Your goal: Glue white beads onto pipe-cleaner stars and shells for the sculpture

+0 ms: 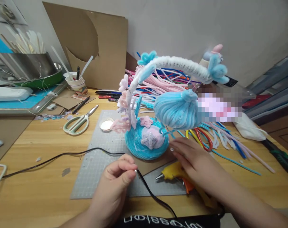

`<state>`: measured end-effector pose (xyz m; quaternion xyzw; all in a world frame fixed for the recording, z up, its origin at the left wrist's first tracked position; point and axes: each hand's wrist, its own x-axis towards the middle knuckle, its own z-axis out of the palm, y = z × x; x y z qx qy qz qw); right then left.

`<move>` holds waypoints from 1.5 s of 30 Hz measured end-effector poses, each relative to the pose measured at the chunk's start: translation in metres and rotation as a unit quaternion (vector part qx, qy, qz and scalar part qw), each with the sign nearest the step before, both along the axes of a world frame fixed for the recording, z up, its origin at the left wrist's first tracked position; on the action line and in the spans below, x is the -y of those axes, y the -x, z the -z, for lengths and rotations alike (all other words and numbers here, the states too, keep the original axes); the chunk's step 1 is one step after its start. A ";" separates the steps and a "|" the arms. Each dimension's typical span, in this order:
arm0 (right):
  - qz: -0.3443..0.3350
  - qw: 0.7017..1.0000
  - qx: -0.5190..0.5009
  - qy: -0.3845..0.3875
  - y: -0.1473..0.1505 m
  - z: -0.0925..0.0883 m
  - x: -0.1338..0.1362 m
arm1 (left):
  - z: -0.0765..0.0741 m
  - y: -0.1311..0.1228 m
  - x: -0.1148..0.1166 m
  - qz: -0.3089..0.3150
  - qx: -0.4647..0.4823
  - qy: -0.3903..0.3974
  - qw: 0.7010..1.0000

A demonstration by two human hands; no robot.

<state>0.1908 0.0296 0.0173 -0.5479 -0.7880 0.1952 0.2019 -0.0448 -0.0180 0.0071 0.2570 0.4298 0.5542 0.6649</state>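
My left hand (pixel 120 177) is closed in a pinch, with a tiny white bead (pixel 135 171) at the fingertips. Between the thumb and fingers of my right hand (pixel 189 155) shows a small clear bead (pixel 172 149). That hand is just above a yellow hot glue gun (pixel 173 171), whose nozzle points left. Ahead of both hands stands a lamp-like pipe-cleaner craft. It has a round blue base (pixel 136 147), a white fuzzy arch (pixel 177 62) and a hanging blue shell-shaped shade (pixel 174 109). A purple starfish (pixel 149 139) sits on the base.
A black cable (pixel 63 155) crosses the grey cutting mat (pixel 87 177). Scissors (pixel 79 122), a small white dish (pixel 106 124) and a paper cup (pixel 76 84) are on the left. Loose pipe cleaners (pixel 229 139) lie behind and right; cardboard (pixel 110 47) leans on the wall.
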 end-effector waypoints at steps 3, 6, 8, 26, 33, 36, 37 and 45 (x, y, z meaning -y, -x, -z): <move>-0.010 1.000 -0.020 0.011 0.020 0.003 -0.027 | -0.002 0.000 0.000 -0.001 0.001 0.000 1.000; -0.015 0.998 -0.050 0.031 0.033 0.002 -0.044 | -0.001 0.001 0.000 0.003 0.003 -0.002 1.000; -0.025 0.997 -0.061 0.040 0.039 -0.001 -0.049 | -0.001 0.002 0.000 0.009 0.004 -0.006 1.000; 0.001 0.962 -0.119 0.246 0.055 -0.023 -0.040 | 0.001 0.003 0.000 0.014 0.005 -0.027 1.000; 0.055 0.893 -0.266 0.360 0.053 -0.024 -0.036 | 0.002 0.003 0.000 0.002 -0.011 -0.028 1.000; 0.062 0.815 -0.384 0.429 0.059 -0.024 -0.020 | 0.004 0.005 0.001 -0.015 -0.027 -0.055 0.998; 0.062 0.788 -0.420 0.446 0.063 -0.023 -0.012 | 0.004 0.006 0.002 -0.025 -0.041 -0.073 0.996; 0.090 0.720 -0.541 0.425 0.078 -0.018 0.042 | 0.002 0.010 0.012 -0.087 -0.195 -0.234 0.949</move>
